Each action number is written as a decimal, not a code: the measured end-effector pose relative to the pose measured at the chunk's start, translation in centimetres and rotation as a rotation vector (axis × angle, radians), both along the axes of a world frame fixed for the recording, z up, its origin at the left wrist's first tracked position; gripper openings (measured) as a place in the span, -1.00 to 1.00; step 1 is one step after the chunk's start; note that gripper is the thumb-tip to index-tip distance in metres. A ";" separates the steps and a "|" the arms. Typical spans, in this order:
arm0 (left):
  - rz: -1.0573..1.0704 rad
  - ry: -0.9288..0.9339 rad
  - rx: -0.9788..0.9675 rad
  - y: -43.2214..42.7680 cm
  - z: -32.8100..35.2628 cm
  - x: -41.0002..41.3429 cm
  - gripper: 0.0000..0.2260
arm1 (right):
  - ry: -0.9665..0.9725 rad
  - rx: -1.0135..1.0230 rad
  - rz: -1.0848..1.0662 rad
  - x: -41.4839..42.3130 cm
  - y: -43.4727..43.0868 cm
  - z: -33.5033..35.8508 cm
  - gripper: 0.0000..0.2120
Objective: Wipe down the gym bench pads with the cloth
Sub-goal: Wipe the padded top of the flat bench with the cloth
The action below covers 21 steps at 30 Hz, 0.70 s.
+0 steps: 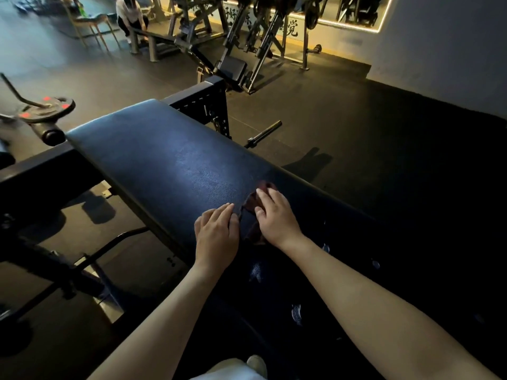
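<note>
Bench pad (164, 160) black, left hand (216, 237) flat on it, fingers straight and together, right hand (277, 218) pressing dark red cloth (251, 202) down, fingers nearly straight

Dim gym: R hand (274, 218) presses dark-red cloth (251, 202) onto black bench pad (164, 160); L hand (216, 237) flat just beside.

Dark rubber floor (356, 127) is stretching back to a pale wall (452, 50), where a warm light strip (354, 26) is glowing. Weight machines (260, 37) are standing before it; a wooden chair (90, 26) is sitting far left.
</note>
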<state>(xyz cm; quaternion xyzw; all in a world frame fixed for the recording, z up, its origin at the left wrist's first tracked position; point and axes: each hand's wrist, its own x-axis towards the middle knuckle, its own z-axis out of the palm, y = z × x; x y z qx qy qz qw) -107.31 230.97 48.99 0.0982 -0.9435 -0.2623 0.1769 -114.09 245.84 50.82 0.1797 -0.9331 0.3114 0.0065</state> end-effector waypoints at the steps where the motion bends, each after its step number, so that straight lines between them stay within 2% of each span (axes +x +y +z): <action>1: 0.030 -0.023 -0.036 0.0 0.0 0.1 -0.56 | 0.000 0.027 0.000 0.2 -0.6 -0.3 -0.56; 4: 0.082 -0.064 -0.105 -0.5 -0.3 0.6 -0.56 | 0.020 0.005 0.126 1.7 -2.2 -0.8 -0.60; 9: 0.063 0.051 -0.003 -2.4 -0.8 2.8 -0.54 | 0.008 -0.027 0.361 4.5 -3.5 -1.0 -0.61; 12: 0.031 0.117 0.061 -3.5 -1.7 4.3 -0.54 | 0.029 -0.045 0.244 3.5 -3.7 -0.3 -0.61; 15: 0.038 0.141 0.125 -4.0 -2.3 5.5 -0.56 | -0.027 0.031 0.074 3.2 -4.3 0.0 -0.56; 18: 0.086 0.138 0.123 -4.3 -2.6 6.6 -0.57 | 0.016 0.036 0.151 5.1 -6.1 -0.5 -0.60; 21: 0.056 0.126 0.259 -5.0 -2.5 7.7 -0.58 | 0.005 -0.025 0.228 6.9 -7.9 -0.6 -0.62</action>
